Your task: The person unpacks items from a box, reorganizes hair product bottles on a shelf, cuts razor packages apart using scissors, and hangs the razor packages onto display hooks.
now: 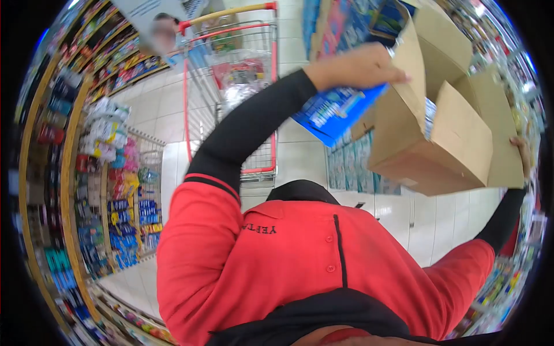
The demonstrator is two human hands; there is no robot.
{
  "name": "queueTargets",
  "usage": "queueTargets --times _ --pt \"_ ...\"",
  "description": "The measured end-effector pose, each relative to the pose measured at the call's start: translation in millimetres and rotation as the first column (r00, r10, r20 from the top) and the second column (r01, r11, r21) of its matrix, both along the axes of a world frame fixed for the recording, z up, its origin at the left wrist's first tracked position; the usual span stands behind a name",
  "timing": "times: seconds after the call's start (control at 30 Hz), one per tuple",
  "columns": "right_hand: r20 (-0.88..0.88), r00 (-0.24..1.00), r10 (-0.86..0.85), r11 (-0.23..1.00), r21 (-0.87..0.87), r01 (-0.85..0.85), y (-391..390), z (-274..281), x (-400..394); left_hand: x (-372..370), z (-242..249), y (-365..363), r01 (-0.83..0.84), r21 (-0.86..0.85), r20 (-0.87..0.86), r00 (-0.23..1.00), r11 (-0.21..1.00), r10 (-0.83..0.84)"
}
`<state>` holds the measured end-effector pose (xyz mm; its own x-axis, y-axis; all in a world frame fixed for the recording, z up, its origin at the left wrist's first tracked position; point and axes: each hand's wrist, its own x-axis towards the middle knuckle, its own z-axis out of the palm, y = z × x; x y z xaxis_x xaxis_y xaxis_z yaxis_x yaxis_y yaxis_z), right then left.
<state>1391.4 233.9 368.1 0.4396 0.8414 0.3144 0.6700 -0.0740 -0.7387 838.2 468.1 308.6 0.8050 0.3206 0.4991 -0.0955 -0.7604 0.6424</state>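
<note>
An open brown cardboard box [427, 155] is held tilted at the right, its flaps spread and a little of something pale and shiny showing inside. My left hand [366, 64] is closed at the box's left flap, with its fingertips on the cardboard. Just under that hand is a blue packet [340, 112] with pale lettering; whether the hand touches it cannot be made out. On the far right, my right hand [520, 151] grips the edge of the right flap, its fingers partly hidden.
A shopping cart [274, 104] with red trim holds wrapped goods at upper left centre. Stocked shelves [69, 173] and a wire rack [151, 173] line the left. Stacked teal-and-white packs [349, 164] stand below the box. A display panel [153, 20] showing a person is at the top left.
</note>
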Motion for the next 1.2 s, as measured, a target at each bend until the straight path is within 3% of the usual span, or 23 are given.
queueTargets --times 0.07,0.1,0.13,0.17,0.2,0.23,0.33,0.47,0.53,0.57,0.63,0.7,0.73,0.77,0.8,0.83,0.9,0.93,0.97,1.0,1.03,1.17,1.2 --pt "0.166 0.986 0.026 0.995 0.088 -0.041 14.8 -8.2 22.5 8.1 -22.3 -11.7 -0.045 -0.040 0.073 0.996 0.998 0.048" --pt "-0.196 0.980 -0.046 0.998 0.041 0.055 22.4 -9.6 26.3 14.2 -34.0 -17.6 -0.083 -0.057 0.112 0.990 0.995 0.089" --pt "-0.520 0.844 -0.130 0.991 -0.056 0.118 27.5 -1.9 27.5 19.4 -42.5 -23.4 -0.088 -0.079 0.156 0.983 0.993 0.100" --pt "-0.748 0.655 0.107 0.840 -0.284 -0.461 35.1 31.3 -18.9 23.3 -48.4 -29.0 -0.090 -0.100 0.203 0.973 0.991 0.109" --pt "-0.659 0.750 -0.054 0.980 -0.181 -0.088 34.5 9.2 7.7 22.1 -49.7 -33.2 -0.125 -0.065 0.137 0.982 0.990 0.133" --pt "-0.576 0.813 -0.083 0.991 -0.133 0.007 30.5 4.2 27.5 22.2 -55.5 -33.7 -0.146 -0.030 0.110 0.983 0.989 0.148" --pt "-0.351 0.932 -0.087 0.986 -0.164 0.030 27.9 15.6 37.9 -18.1 -39.1 -55.7 -0.082 -0.151 0.236 0.965 0.985 0.116" --pt "0.089 0.986 -0.138 0.972 -0.180 0.153 12.8 57.6 19.0 -88.7 -33.8 -81.0 -0.250 -0.143 0.248 0.928 0.958 0.279" --pt "0.285 0.948 -0.138 0.972 -0.145 0.185 1.8 75.5 -17.2 -128.9 -36.2 -101.0 -0.360 -0.114 0.348 0.859 0.926 0.376" --pt "0.353 0.927 -0.123 0.976 -0.124 0.177 -4.3 83.1 -41.8 -151.7 -34.7 -114.7 -0.424 -0.160 0.284 0.845 0.891 0.453" --pt "0.409 0.911 -0.057 0.985 -0.126 0.118 -20.9 81.7 -117.2 -187.9 -43.3 -139.6 -0.538 -0.146 0.369 0.749 0.830 0.551" --pt "0.893 0.451 -0.003 0.999 -0.017 0.041 -36.8 77.3 -215.9 -225.5 -44.9 -175.9 -0.641 -0.133 0.459 0.636 0.756 0.620" --pt "0.890 0.457 0.006 1.000 -0.015 0.016 -23.4 54.2 -209.7 -244.0 -43.6 -199.4 -0.712 -0.182 0.446 0.555 0.679 0.702" --pt "0.816 0.523 0.247 0.942 -0.075 -0.327 -1.1 20.1 -194.0 -260.6 -43.5 -222.5 -0.771 -0.231 0.430 0.466 0.593 0.773" --pt "0.721 0.492 0.488 0.769 -0.088 -0.633 9.1 -2.2 -205.7 -274.9 -46.4 -243.3 -0.819 -0.218 0.444 0.401 0.531 0.801" --pt "0.721 0.482 0.498 0.754 -0.086 -0.651 10.5 -19.5 -215.4 -287.7 -50.1 -263.2 -0.861 -0.206 0.458 0.335 0.465 0.823" --pt "0.557 0.673 0.487 0.866 -0.206 -0.456 -9.0 -33.0 -277.6 -310.2 -55.5 -305.3 -0.910 -0.176 0.479 0.254 0.375 0.840" --pt "0.554 0.665 0.501 0.857 -0.209 -0.471 -10.4 -37.1 -286.3 -320.4 -58.5 -326.9 -0.942 -0.148 0.501 0.192 0.302 0.844" --pt "0.439 0.754 0.488 0.867 -0.344 -0.361 -3.9 -43.9 -282.4 -330.9 -61.4 -348.0 -0.948 -0.145 0.500 0.178 0.284 0.848" --pt "0.329 0.834 0.443 0.838 -0.482 -0.255 4.5 -51.2 -275.7 -340.4 -64.7 -368.5 -0.984 -0.059 0.454 0.122 0.167 0.882" --pt "0.516 0.728 0.451 0.857 -0.478 -0.192 14.3 -65.4 -254.3 -349.1 -67.9 -388.0 -0.998 0.034 0.415 0.060 0.050 0.908" --pt "0.572 0.719 0.395 0.899 -0.400 -0.175 36.4 -107.5 -216.2 -370.5 -79.7 -460.9 -0.981 0.158 0.304 -0.059 -0.111 0.951" --pt "0.727 0.668 0.159 0.987 -0.132 -0.091 21.5 -101.6 -239.5 -376.6 -83.1 -477.1 -0.980 0.156 0.304 -0.073 -0.125 0.950"
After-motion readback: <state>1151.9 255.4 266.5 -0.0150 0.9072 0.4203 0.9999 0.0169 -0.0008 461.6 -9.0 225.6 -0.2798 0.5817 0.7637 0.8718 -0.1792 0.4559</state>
